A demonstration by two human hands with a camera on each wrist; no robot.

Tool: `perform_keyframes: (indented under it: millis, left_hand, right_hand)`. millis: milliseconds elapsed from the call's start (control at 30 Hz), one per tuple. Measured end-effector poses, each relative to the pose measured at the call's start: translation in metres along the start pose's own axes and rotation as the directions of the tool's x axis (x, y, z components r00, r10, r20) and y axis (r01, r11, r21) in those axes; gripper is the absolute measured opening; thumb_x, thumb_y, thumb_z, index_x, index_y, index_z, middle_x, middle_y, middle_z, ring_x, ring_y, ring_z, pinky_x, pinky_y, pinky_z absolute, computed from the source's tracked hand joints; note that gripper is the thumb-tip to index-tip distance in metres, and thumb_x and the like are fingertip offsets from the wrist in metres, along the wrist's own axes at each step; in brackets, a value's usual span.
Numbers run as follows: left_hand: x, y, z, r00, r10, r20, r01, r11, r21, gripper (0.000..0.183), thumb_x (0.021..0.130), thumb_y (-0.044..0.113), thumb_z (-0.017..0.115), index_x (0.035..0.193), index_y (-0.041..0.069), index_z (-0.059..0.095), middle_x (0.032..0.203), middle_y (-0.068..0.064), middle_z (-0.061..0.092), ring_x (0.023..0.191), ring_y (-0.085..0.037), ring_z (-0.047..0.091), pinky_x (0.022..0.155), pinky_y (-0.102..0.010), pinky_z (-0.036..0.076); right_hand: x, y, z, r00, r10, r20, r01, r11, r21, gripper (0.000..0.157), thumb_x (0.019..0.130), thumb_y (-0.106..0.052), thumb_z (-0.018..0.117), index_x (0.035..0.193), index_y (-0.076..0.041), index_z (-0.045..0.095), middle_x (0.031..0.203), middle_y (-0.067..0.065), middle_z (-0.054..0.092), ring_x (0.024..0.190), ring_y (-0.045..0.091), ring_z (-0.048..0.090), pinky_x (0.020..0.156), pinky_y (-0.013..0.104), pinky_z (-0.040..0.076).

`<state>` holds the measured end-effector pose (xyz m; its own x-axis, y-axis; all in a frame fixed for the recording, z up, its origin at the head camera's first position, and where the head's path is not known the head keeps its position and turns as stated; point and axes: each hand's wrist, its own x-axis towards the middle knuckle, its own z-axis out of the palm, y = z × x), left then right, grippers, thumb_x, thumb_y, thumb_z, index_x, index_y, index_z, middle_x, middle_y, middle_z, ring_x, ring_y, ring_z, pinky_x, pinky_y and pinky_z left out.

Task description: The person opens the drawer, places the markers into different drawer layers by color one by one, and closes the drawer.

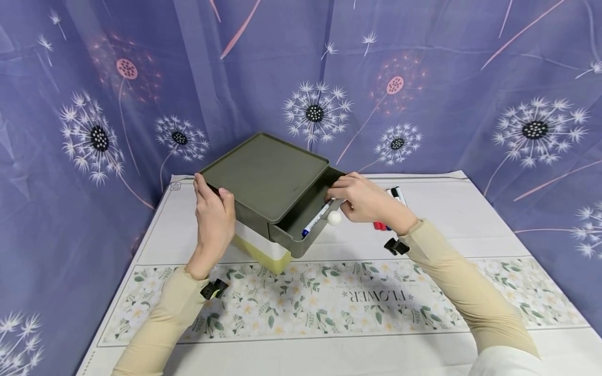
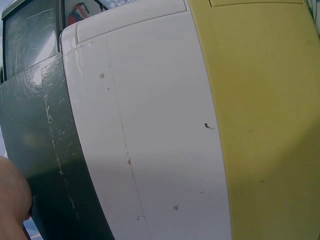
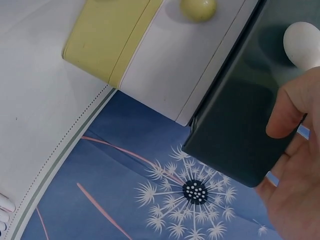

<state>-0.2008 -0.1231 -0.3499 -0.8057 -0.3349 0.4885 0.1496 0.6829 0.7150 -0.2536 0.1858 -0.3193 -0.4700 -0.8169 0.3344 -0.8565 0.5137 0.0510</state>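
Observation:
A small drawer cabinet (image 1: 265,175) has a dark green top tier above a white tier (image 2: 150,110) and a yellow tier (image 2: 265,110). Its top drawer (image 1: 296,253) is pulled out, with a blue-capped marker (image 1: 315,222) lying inside. My right hand (image 1: 359,197) grips the drawer's front panel (image 3: 235,135) near its far end, thumb on the outside and fingers over the edge. Close to the thumb is the white knob (image 3: 302,45). My left hand (image 1: 213,214) rests against the cabinet's left side, fingers extended along the top tier.
Several markers (image 1: 398,195), some with red ends, lie on the table to the right, partly hidden by my right arm. A floral printed cloth (image 1: 329,303) covers the table. Purple dandelion curtain (image 1: 263,78) hangs behind. The lower drawer has a yellow knob (image 3: 198,7).

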Motion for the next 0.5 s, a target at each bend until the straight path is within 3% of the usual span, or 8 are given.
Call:
perform_keyframes:
  millis: [500]
  left_hand:
    - [-0.0008,0.0013,0.0000,1.000,0.004,-0.013,-0.004,1.000,0.005,0.062,0.095,0.026,0.030,0.144,-0.007,0.011,0.145,-0.033,0.018,0.114,-0.051,0.045,0.093,-0.053,0.040]
  right_hand:
    - [-0.0001,0.0002,-0.0022,1.000,0.012,-0.017,-0.012,1.000,0.025,0.049,0.065,0.005,0.041,0.102,-0.013,0.067,0.105,0.007,0.066,0.103,0.024,0.058,0.094,0.040,0.039]
